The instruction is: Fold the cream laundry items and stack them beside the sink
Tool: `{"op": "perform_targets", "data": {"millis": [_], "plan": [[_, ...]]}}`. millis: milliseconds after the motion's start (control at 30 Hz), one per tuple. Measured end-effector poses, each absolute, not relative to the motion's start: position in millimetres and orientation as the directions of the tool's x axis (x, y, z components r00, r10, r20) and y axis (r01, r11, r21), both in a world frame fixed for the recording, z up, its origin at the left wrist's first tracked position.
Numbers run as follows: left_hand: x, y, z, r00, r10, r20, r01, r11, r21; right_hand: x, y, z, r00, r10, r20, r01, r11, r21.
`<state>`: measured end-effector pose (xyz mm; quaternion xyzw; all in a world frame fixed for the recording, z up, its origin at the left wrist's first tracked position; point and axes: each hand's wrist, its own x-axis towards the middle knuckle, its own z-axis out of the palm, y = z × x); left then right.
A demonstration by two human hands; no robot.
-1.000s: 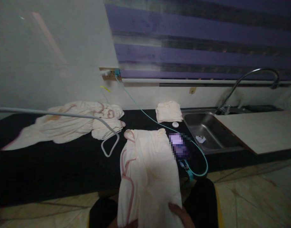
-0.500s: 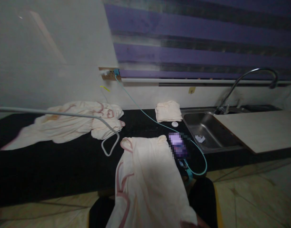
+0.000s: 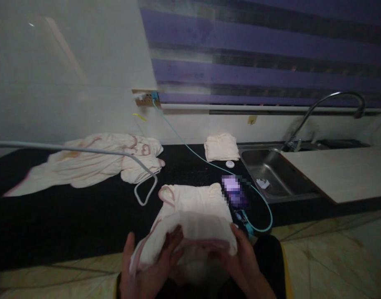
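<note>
A cream cloth with pink trim point(image 3: 193, 207) lies over the front edge of the black counter point(image 3: 69, 216). Its lower end is lifted and folded up toward the counter. My left hand point(image 3: 147, 270) grips the cloth's lower left part, thumb up. My right hand point(image 3: 243, 259) holds the lower right edge of the same cloth. A phone with a lit screen point(image 3: 234, 194) lies just right of the cloth, on a teal cable point(image 3: 190, 151).
A crumpled pile of similar cloth point(image 3: 84, 162) lies at the back left under a grey bent tube point(image 3: 140, 170). A folded cloth point(image 3: 221, 146) and small white disc point(image 3: 230, 164) sit near the steel sink point(image 3: 271, 174) with its tap point(image 3: 330, 104). A pale board point(image 3: 340, 170) covers the sink's right part.
Both hands came up into view from the bottom edge, lifting the hanging end of the cloth and folding it up toward the counter. The cloth now looks much shorter.
</note>
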<state>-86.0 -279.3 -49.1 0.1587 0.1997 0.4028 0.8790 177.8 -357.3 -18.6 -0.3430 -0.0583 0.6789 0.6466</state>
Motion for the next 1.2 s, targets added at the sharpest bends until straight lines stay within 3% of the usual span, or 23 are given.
{"op": "perform_targets", "data": {"millis": [167, 233, 300, 367, 400, 433, 500, 533, 600, 667, 833, 967, 1100, 1200], "plan": [[-45, -240, -30, 0.651, 0.758, 0.043, -0.695, 0.572, 0.435, 182, -309, -8, 0.021, 0.980, -0.199, -0.847, -0.088, -0.525], [-33, -224, -26, 0.600, 0.800, -0.009, -0.682, 0.517, 0.517, 185, -290, -10, 0.065, 0.984, -0.167, -0.821, -0.042, -0.570], [-22, -211, -26, 0.493, 0.866, -0.089, -0.604, 0.414, 0.681, 186, -275, -18, 0.168, 0.970, -0.174, -0.773, 0.020, -0.634], [-13, -205, -32, 0.405, 0.911, -0.080, -0.334, 0.228, 0.914, 184, -265, -28, 0.239, 0.957, -0.161, -0.693, 0.052, -0.719], [-9, -206, -35, 0.397, 0.918, -0.029, -0.122, 0.084, 0.989, 183, -263, -33, 0.253, 0.958, -0.133, -0.628, 0.058, -0.776], [-5, -208, -40, 0.426, 0.904, 0.032, 0.108, -0.086, 0.990, 182, -262, -37, 0.257, 0.962, -0.091, -0.538, 0.064, -0.840], [3, -215, -47, 0.540, 0.832, 0.124, 0.457, -0.414, 0.787, 179, -265, -42, 0.250, 0.968, 0.015, -0.290, 0.090, -0.953], [6, -220, -50, 0.594, 0.790, 0.150, 0.546, -0.534, 0.646, 177, -268, -42, 0.249, 0.966, 0.068, -0.158, 0.109, -0.981], [10, -228, -53, 0.670, 0.718, 0.189, 0.609, -0.678, 0.412, 175, -272, -42, 0.245, 0.957, 0.154, 0.042, 0.148, -0.988], [11, -233, -52, 0.713, 0.670, 0.210, 0.617, -0.740, 0.267, 172, -274, -41, 0.248, 0.945, 0.212, 0.147, 0.179, -0.973], [-17, -250, -41, 0.794, 0.594, 0.130, 0.576, -0.804, 0.148, 169, -278, -45, 0.236, 0.919, 0.317, 0.394, 0.207, -0.895], [-74, -259, -33, 0.821, 0.570, 0.031, 0.566, -0.820, 0.087, 185, -306, -40, -0.031, 0.926, 0.376, 0.647, 0.305, -0.699], [-130, -249, -38, 0.804, 0.591, 0.066, 0.594, -0.802, -0.059, 215, -335, -30, -0.366, 0.919, 0.147, 0.760, 0.386, -0.522], [-141, -237, -47, 0.822, 0.555, 0.123, 0.568, -0.815, -0.117, 228, -339, -26, -0.441, 0.897, -0.025, 0.807, 0.384, -0.448]]}}
